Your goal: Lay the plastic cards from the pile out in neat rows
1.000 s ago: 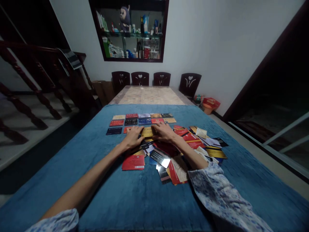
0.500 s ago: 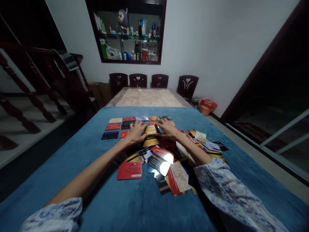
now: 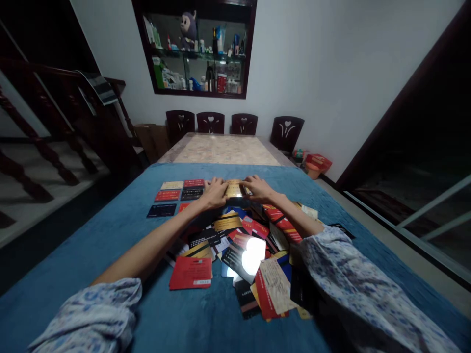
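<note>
A gold card (image 3: 234, 189) is held between my two hands, just above or on the far part of the laid-out cards. My left hand (image 3: 216, 192) grips its left edge, and my right hand (image 3: 257, 188) pinches the right edge. To the left, several cards lie in neat rows, among them a dark blue card (image 3: 162, 211), a black card (image 3: 192, 194) and a cream card (image 3: 171, 186). My hands hide the right part of these rows. Nearer to me spreads a loose pile of overlapping cards, with a red card (image 3: 191, 272) and a handwritten paper (image 3: 275, 284).
A blue cloth (image 3: 110, 245) covers the near part of the table, whose stone-patterned top (image 3: 224, 148) shows beyond. Dark chairs (image 3: 209, 123) stand at the far end. A red bag (image 3: 318, 162) rests on an orange bin (image 3: 312, 172) on the right.
Both hands have carried the gold card away from me, from beside the pile to the far card rows. The camera view has tilted and shifted slightly.
</note>
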Demonstrator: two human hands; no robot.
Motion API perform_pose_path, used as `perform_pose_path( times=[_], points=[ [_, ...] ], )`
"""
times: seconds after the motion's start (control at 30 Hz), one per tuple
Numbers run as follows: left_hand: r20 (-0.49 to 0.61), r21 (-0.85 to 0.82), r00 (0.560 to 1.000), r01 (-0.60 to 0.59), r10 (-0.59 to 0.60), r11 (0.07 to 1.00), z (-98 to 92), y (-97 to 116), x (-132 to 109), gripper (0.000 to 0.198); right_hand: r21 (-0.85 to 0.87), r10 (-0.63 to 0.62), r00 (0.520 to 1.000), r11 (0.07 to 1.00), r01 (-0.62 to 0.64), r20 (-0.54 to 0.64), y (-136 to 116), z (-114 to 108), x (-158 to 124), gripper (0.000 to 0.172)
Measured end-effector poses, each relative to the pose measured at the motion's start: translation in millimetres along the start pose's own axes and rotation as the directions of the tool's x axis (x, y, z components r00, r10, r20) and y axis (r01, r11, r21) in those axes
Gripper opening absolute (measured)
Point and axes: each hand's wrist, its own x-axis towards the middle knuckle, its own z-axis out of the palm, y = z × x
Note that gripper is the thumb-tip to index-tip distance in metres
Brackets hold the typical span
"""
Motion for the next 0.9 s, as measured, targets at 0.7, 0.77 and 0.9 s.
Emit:
perform_pose_path(
  times=[0.7,0.77,0.9],
  points=[
    [0.114,0.08,0.992,0.038,-0.047,0.996,8.5,-17.1,76.6,0.026,-0.004,0.04,0.995,0.999,-0.04,0.09,39.4,9.2,59.5,0.028],
    [0.129,0.078,0.99,0.044,-0.054,0.996,9.7,-17.9,81.7,0.028,0.004,0.035,0.995,0.999,-0.036,0.093,41.9,11.7,63.2,0.026],
    [0.165,0.092,0.984,0.056,-0.071,0.994,13.0,-18.3,89.5,0.034,-0.007,0.043,0.992,0.999,-0.042,0.121,43.9,15.8,67.9,0.026]
  ],
)
